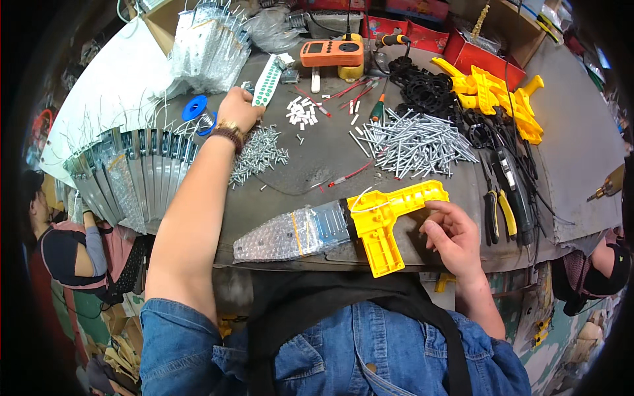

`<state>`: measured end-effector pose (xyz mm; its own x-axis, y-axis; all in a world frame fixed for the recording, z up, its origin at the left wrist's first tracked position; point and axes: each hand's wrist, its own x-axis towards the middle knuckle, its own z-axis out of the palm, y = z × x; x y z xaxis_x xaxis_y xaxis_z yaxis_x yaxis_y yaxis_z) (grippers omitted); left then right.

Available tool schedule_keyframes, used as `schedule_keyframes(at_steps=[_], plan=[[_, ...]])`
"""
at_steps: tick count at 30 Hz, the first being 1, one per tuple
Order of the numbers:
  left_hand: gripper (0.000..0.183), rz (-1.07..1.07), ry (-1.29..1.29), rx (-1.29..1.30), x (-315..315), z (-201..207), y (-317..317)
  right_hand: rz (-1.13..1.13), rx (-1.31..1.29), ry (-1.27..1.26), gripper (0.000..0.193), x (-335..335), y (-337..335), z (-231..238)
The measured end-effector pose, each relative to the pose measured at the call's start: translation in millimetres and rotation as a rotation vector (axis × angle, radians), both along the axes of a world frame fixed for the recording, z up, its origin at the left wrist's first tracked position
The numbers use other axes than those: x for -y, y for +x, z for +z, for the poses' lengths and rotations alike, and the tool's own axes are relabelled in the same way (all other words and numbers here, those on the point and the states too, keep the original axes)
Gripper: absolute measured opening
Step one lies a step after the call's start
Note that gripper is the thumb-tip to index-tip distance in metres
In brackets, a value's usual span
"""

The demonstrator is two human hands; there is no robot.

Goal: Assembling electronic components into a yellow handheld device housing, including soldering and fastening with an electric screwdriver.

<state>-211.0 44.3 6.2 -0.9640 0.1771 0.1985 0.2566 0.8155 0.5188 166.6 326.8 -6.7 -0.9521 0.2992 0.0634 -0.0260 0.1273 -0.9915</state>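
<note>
My left hand [239,111] reaches to the far side of the table, its fingers closed at the lower end of a white sheet of green stickers [268,80]. Some of those fingertips are hidden. On the near edge lies a yellow pistol-shaped handle shell [378,228], its ribbed inside facing up, with a short white wire across it. A flat metal blade part [329,223] extends from it to the left, mostly covered by a bubble-wrap sleeve [271,239]. My right hand [452,239] rests beside the shell's right end, fingers loosely curled and apart, holding nothing.
Small screws [261,155], long screws [419,142] and white sleeves [302,112] lie in piles. Metal blade parts [132,165] stand in a row at left. Beyond are an orange meter [331,53] and yellow shells [489,92]; pliers [495,208] lie at right.
</note>
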Motion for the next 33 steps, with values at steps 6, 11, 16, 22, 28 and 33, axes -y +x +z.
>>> schedule_keyframes(at_steps=[6,11,16,22,28,33], plan=[[0.053,-0.494,0.587,0.041,-14.1,46.7,150.2,-0.107,-0.262,0.612,0.021,-1.5,-8.1,43.8],[0.054,-0.668,0.657,-0.024,-25.0,57.9,226.0,0.013,-0.685,1.08,0.028,48.5,-58.0,103.0],[0.055,-0.833,0.642,-0.271,-30.4,47.7,239.4,0.149,-0.622,0.869,0.02,57.1,-67.8,85.5],[0.053,-0.828,0.832,0.011,-19.4,44.5,251.9,0.2,-0.538,0.727,0.019,59.9,-65.0,77.8],[0.051,-0.814,0.739,-0.066,-13.1,39.7,258.4,0.286,-0.534,0.626,0.02,67.5,-64.8,79.6],[0.044,-0.566,0.902,0.117,-20.6,37.3,251.2,0.167,-0.671,0.935,0.026,71.7,-55.7,73.5]])
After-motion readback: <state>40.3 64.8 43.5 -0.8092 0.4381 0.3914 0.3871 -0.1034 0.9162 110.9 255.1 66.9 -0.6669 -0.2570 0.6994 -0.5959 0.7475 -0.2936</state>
